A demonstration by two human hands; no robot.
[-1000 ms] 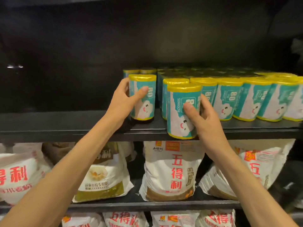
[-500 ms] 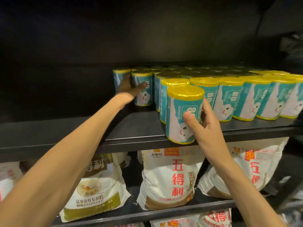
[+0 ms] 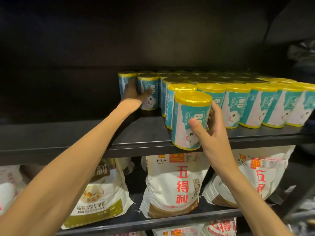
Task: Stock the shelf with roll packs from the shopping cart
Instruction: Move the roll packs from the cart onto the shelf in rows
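Teal and white roll packs with yellow tops fill the right part of a black shelf (image 3: 85, 135). My left hand (image 3: 132, 93) reaches deep into the shelf and grips a roll pack (image 3: 150, 86) at the back, beside another pack (image 3: 125, 79) at the far left. My right hand (image 3: 210, 126) holds a roll pack (image 3: 185, 116) upright at the shelf's front edge, thumb on its face and fingers behind it. Several more packs (image 3: 238, 99) stand in rows to the right.
The shelf's left half is dark and bare of packs. Below it, large white flour sacks (image 3: 173, 184) with red characters lie on a lower shelf (image 3: 129, 220). A dark upright post (image 3: 300, 184) stands at the right.
My left hand pushed its roll pack from the front of the shelf to the back row. The right hand kept its pack at the front edge. The camera moved closer.
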